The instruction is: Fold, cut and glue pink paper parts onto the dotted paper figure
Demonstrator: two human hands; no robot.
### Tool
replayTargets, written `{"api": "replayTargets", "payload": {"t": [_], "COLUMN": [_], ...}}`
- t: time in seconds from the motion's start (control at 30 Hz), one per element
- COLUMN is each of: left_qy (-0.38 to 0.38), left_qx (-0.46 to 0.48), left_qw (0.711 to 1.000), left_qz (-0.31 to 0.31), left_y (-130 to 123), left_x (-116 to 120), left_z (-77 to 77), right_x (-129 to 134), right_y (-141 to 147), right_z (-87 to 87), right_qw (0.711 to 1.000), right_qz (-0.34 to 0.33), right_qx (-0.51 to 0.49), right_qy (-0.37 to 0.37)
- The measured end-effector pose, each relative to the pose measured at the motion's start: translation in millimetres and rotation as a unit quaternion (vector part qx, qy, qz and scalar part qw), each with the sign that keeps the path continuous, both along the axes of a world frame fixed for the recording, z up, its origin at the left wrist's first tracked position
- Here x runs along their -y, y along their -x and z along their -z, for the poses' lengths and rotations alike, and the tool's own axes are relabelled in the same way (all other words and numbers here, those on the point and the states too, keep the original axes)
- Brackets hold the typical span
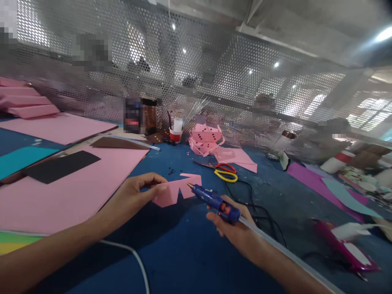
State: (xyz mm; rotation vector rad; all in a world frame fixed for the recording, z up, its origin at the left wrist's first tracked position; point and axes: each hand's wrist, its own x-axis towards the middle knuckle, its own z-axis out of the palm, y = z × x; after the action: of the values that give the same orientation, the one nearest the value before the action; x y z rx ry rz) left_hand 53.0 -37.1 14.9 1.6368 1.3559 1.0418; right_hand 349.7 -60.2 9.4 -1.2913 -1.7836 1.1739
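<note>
1. Head view: my left hand (142,188) has thumb and fingers closed together on the left end of a cut pink paper piece (167,195), which I hold up above the blue table (180,257).
2. My right hand (237,222) is wrapped around a blue glue gun (211,200), with a long glue stick (271,241) trailing from its back over my forearm. The gun's tip points at the paper near its notch; I cannot tell whether it touches.
3. I judge the paper light and thin, a little springy along its folds, and easy to crease. The narrow part beside the notch looks weakest, so a hard push with the tip could bend it.
4. The best hold is a gentle, flat pinch on the broad left end, well back from the tip, which I expect to be hot. The paper should not slip much in dry fingers, though wet glue would make it slide.
5. The gun should feel stiff and heavier; I would take it by the handle, never the metal tip.
6. Beyond the paper lie scissors (226,175) with red and yellow handles, a black cord (251,196), and a pink paper shape (206,139) with dark spots.
</note>
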Motion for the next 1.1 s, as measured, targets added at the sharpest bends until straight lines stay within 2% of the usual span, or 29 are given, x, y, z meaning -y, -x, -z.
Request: {"api": "replayTargets", "payload": {"t": [0.27,0.8,1.1], "left_qy": [0.01,-0.002,-0.003], "left_qx": [-0.01,-0.043,-0.041], "left_qw": [1.0,0.999,0.999], "left_qz": [-0.023,-0.031,-0.035], "left_y": [3,3,0], "left_x": [-1,1,5], "left_z": [1.7,2.1,-3.7], "right_x": [-4,0,4], "right_y": [-5,0,3], "right_z": [11.5,-0.5,-3.9], "right_qw": [0.999,0.999,0.999], "right_qz": [0.003,-0.001,0.014], "right_qx": [0.013,0.04,0.021], "right_qy": [-0.038,-0.028,-0.026]}}
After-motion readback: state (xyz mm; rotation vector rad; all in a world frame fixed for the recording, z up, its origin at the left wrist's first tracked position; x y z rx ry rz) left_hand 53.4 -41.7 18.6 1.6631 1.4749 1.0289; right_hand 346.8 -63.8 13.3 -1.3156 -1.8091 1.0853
